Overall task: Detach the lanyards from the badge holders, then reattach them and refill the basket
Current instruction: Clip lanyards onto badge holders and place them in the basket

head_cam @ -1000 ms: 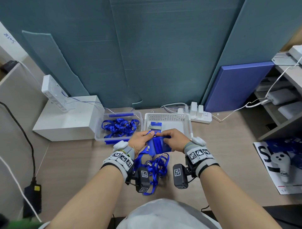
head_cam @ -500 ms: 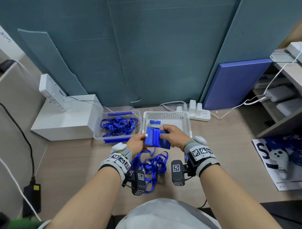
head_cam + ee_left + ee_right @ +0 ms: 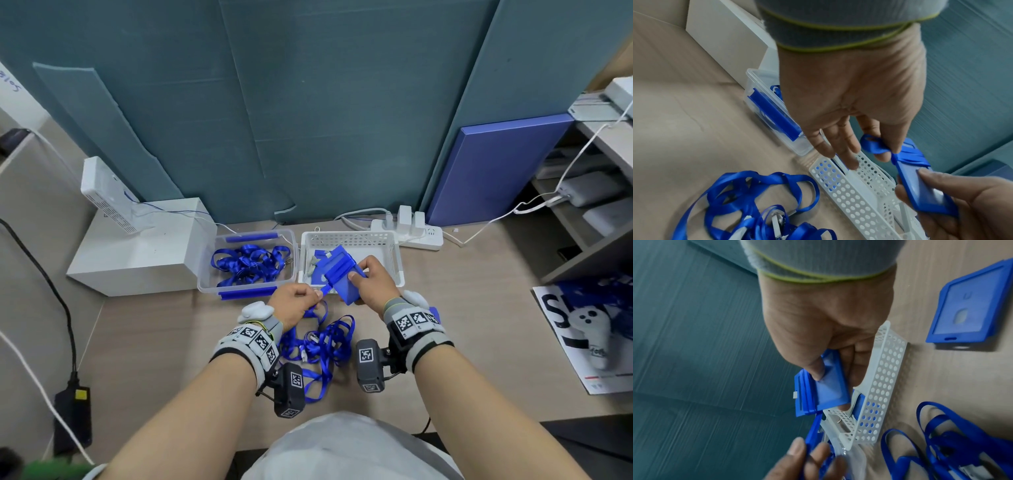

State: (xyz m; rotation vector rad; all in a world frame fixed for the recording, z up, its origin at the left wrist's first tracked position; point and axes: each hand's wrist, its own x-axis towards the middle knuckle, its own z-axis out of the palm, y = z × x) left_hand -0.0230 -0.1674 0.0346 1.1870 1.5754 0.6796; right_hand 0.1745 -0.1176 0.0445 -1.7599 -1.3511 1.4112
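Nearest the person, a loose pile of blue lanyards (image 3: 317,342) lies on the tabletop (image 3: 154,342), between the two wrists.

Just beyond, left hand (image 3: 297,305) pinches a blue strap (image 3: 875,147) btwn thumb & forefinger; other fingers (image 3: 846,155) hang fairly straight over the basket's near rim. The strap runs up to the top edge of a blue holder (image 3: 342,277).

Right hand (image 3: 371,284) grips that holder: thumb on its front face, fingers curled behind. Holder is tilted, held in the air over the near edge of the white basket (image 3: 394,260), w/ a small white tab at its upper end. Both hands are close together, joined only by strap & holder.

A second holder (image 3: 970,305) lies flat on the tabletop, right of the basket, by the right wrist.

Inside the basket: at least one more blue holder (image 3: 320,255) & some pale bits, too small to tell.

Left of the basket, touching or nearly so, a clear bin (image 3: 205,284) holds a tangle of blue lanyards (image 3: 250,263).

Farther back: white box (image 3: 144,253) at left, power strip (image 3: 411,233) behind the basket, teal panels (image 3: 308,102) along the wall.
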